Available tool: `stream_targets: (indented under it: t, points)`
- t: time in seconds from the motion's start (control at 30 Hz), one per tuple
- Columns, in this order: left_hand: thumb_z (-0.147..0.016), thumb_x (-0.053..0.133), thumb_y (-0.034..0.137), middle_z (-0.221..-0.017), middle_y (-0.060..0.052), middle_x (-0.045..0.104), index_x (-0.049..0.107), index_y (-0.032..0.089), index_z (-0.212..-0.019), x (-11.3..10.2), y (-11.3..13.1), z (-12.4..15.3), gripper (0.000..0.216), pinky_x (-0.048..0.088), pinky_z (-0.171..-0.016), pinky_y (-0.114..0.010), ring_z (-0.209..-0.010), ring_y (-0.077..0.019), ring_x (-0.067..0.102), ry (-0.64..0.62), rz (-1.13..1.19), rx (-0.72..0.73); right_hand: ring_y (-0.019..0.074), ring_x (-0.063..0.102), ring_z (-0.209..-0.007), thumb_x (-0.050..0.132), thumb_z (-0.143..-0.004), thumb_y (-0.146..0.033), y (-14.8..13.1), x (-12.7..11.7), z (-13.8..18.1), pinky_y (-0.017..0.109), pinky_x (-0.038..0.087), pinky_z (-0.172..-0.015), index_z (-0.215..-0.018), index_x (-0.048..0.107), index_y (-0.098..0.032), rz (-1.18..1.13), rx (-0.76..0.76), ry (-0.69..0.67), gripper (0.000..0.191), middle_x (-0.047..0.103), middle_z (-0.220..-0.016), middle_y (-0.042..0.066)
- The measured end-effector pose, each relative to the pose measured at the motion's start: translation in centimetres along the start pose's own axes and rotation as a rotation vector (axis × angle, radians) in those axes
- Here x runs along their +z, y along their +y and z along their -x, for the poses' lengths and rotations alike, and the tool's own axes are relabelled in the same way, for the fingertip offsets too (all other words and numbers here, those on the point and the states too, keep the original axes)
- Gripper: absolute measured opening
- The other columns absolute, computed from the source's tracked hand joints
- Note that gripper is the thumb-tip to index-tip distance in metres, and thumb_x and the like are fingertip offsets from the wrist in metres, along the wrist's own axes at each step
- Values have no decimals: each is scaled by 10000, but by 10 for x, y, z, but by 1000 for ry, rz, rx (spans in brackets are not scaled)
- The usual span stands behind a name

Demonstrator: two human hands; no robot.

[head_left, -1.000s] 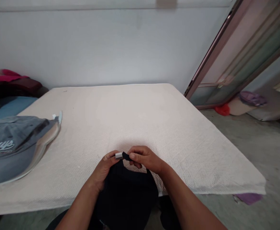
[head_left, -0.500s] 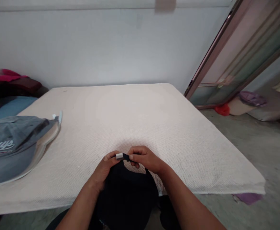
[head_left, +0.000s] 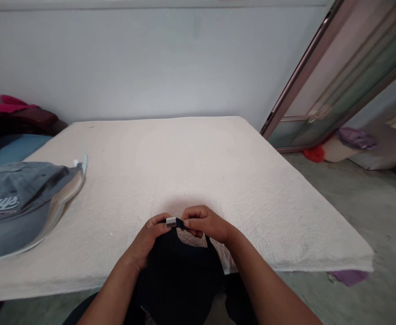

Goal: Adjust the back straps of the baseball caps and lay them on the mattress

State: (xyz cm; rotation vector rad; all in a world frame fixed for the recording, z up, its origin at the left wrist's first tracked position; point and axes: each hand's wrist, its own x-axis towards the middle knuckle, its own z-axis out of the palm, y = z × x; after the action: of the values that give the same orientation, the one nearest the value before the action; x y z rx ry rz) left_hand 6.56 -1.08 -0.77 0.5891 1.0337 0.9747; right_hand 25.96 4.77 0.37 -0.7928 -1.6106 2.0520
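A black cap [head_left: 181, 275] hangs from both hands at the table's near edge, its back opening facing away from me. My left hand [head_left: 150, 237] is closed, pinching the strap end by a silver metal buckle [head_left: 171, 222]. Just right of the buckle, the fingers of my right hand [head_left: 206, 223] pinch the dark strap [head_left: 180, 223]. The strap runs into the buckle; whether it passes fully through cannot be made out. On the left of the table lies a grey cap [head_left: 18, 194] with white lettering, stacked over light-coloured brims.
A cream textured cloth covers the table [head_left: 171, 158], set against a pale wall [head_left: 133, 63]. Pink and dark fabrics [head_left: 18, 115] are piled at the far left. To the right stand a framed glass door [head_left: 320, 81] and a bin with a purple liner [head_left: 353, 137].
Both hands, buckle and strap have shifted very slightly to the right. The hold on the cap is the same, and the camera view has tilted a little downward.
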Motion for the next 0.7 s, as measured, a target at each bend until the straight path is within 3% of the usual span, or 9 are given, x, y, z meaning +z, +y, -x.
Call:
stream_targets:
  t: [0.37, 0.6, 0.7]
  points:
    - [-664, 730, 202, -618, 29, 625, 662, 187, -813, 2, -1, -1, 164, 375, -500, -191, -503, -91, 531, 51, -54, -20, 52, 342, -450, 602, -800, -350, 0, -2, 4, 190, 233, -425, -743, 570, -148, -42, 28, -75, 212, 426, -502, -65]
    - [-663, 734, 224, -537, 57, 566, 665, 193, -787, 1, -2, -2, 145, 311, -456, -181, -448, -68, 464, 54, -150, -57, 48, 336, -440, 603, -785, -316, 1, -3, 2, 190, 230, -423, -716, 571, -144, -3, 54, -4, 188, 417, -493, -68]
    - [-657, 740, 246, -541, 54, 565, 677, 191, -782, 0, -3, -2, 151, 309, -461, -186, -456, -71, 459, 57, -178, -46, 47, 338, -441, 607, -781, -324, 2, -3, 1, 193, 219, -427, -709, 569, -143, 4, 44, -34, 198, 423, -491, -66]
